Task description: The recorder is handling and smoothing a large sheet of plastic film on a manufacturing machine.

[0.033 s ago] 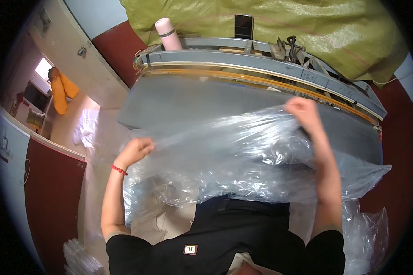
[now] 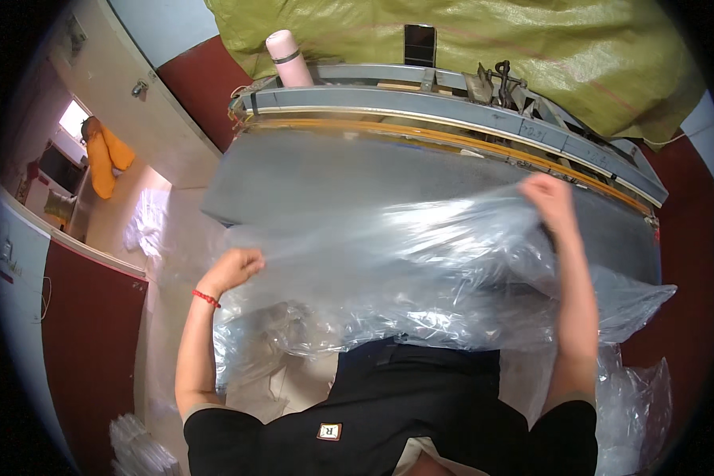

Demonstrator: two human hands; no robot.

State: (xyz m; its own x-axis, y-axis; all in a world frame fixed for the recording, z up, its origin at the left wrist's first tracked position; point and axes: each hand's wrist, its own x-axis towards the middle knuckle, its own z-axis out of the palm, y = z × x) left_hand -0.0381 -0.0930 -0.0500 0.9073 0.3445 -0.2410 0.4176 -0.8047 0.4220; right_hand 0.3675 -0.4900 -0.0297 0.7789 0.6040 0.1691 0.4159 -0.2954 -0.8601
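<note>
Plastic film [image 2: 436, 234] is stretching over one grey tabletop [image 2: 301, 170] between one left hand [image 2: 232, 269] and one right hand [image 2: 550, 200], both pinching it, while one pink flask [image 2: 292, 67] is standing at the back.

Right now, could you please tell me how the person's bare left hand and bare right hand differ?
The left hand has a red beaded bracelet at its wrist; the right hand shows none. The right hand reaches farther forward than the left hand. Both appear closed on the clear, crinkled plastic sheet.
</note>
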